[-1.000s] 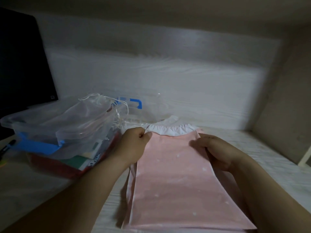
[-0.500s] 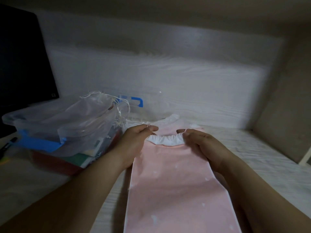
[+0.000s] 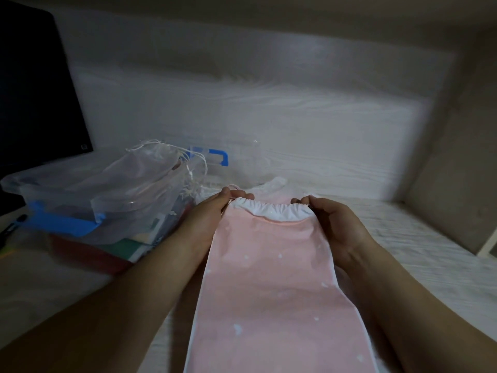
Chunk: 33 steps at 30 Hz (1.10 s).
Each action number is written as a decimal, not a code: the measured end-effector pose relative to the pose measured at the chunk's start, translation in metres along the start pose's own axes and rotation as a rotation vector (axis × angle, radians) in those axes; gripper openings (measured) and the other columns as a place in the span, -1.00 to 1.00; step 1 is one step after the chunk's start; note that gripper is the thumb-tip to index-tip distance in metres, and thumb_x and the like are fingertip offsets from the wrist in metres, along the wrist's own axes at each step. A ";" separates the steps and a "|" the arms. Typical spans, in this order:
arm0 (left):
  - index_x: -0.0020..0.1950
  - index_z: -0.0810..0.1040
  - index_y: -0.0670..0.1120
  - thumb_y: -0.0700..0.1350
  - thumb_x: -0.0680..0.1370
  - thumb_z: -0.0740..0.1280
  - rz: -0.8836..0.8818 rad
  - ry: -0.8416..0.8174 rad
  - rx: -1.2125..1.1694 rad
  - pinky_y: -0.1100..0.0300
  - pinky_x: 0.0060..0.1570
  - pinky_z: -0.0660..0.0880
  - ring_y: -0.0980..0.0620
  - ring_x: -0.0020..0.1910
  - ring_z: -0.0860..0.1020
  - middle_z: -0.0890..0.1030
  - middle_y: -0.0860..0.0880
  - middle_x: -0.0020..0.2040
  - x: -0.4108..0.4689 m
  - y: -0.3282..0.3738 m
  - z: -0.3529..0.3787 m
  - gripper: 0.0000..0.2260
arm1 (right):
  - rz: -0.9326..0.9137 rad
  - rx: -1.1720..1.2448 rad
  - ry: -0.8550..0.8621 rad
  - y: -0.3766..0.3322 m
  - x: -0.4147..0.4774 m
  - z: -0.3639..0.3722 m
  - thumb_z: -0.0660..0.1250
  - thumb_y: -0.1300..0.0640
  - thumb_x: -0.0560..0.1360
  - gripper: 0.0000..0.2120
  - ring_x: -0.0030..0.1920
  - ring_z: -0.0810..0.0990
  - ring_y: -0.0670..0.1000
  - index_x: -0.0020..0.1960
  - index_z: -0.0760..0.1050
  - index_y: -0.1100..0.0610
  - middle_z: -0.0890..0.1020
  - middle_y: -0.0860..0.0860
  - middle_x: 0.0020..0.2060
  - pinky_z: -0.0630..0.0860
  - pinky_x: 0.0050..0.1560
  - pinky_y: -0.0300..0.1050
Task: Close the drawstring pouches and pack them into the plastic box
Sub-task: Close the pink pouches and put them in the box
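Head view: left hand (image 3: 212, 214) and right hand (image 3: 336, 224) pinch the pink pouch (image 3: 271, 278) at its gathered rim; monitor mark (image 3: 84, 146) illegible.

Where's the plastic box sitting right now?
Head view, left side: the plastic box stands just left of the left hand and the pink pouch, with clear drawstring pouches heaped in it.

The long fabric drawstring pouch (image 3: 271, 278) in the lower middle of the frame is pale pink with scattered small white flecks, and its gathered mouth is white. At left centre, the clear plastic box (image 3: 16, 181) has bright blue latches (image 3: 61, 224), and red and green show through its lower wall. The sheer whitish pouches (image 3: 139, 179) on it have white cords. The flat screen (image 3: 32, 90) at upper left is black. The desk surface (image 3: 403, 238) is white with a wood-grain pattern.
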<state>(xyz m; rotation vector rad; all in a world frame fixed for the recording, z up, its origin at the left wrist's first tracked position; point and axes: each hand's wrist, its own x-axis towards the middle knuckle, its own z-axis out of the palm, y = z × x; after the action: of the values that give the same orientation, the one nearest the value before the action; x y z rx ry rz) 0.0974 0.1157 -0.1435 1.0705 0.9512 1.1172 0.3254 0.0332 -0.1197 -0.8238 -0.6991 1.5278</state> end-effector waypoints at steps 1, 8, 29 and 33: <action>0.05 0.57 -0.16 -0.01 0.78 -0.03 -0.040 -0.031 -0.068 0.32 -0.04 0.58 0.13 -0.12 0.72 0.74 -0.01 -0.03 -0.001 0.001 0.003 -0.57 | 0.003 0.018 0.001 0.000 0.000 0.001 0.22 0.19 0.54 -0.85 -0.17 0.64 0.09 -0.21 0.44 0.12 0.62 0.04 -0.13 0.56 -0.01 -0.04; -0.22 0.46 -0.05 0.09 0.74 0.13 -0.153 -0.095 -0.433 0.04 0.10 0.53 -0.06 0.06 0.70 0.74 -0.07 -0.03 -0.026 0.002 0.012 -0.60 | -0.076 0.197 0.146 -0.002 0.002 0.002 0.12 0.23 0.45 -0.80 -0.19 0.55 0.09 -0.34 0.27 0.11 0.39 0.03 -0.37 0.49 0.06 -0.06; 0.02 0.70 -0.20 -0.06 0.73 0.22 0.255 -0.104 0.114 0.11 -0.04 0.56 0.01 -0.16 0.57 0.71 -0.12 -0.09 -0.033 0.012 0.029 -0.68 | -0.355 -0.504 0.196 -0.012 0.006 -0.005 0.30 0.12 0.61 -0.75 -0.16 0.52 -0.01 -0.18 0.67 0.10 0.56 0.03 -0.17 0.47 0.02 -0.07; 0.06 0.69 -0.23 -0.05 0.73 0.21 0.305 -0.263 0.319 0.09 0.20 0.53 0.00 0.06 0.63 0.73 -0.15 0.10 -0.037 0.025 0.041 -0.67 | -0.423 -0.639 0.118 -0.010 0.003 0.002 0.36 0.09 0.61 -0.82 -0.12 0.57 -0.06 0.06 0.74 0.07 0.63 -0.02 -0.20 0.42 0.08 -0.10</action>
<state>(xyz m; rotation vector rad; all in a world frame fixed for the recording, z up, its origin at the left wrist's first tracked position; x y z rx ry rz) 0.1241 0.0752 -0.1074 1.6226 0.7867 1.0536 0.3290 0.0376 -0.1109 -1.1363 -1.2145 0.8657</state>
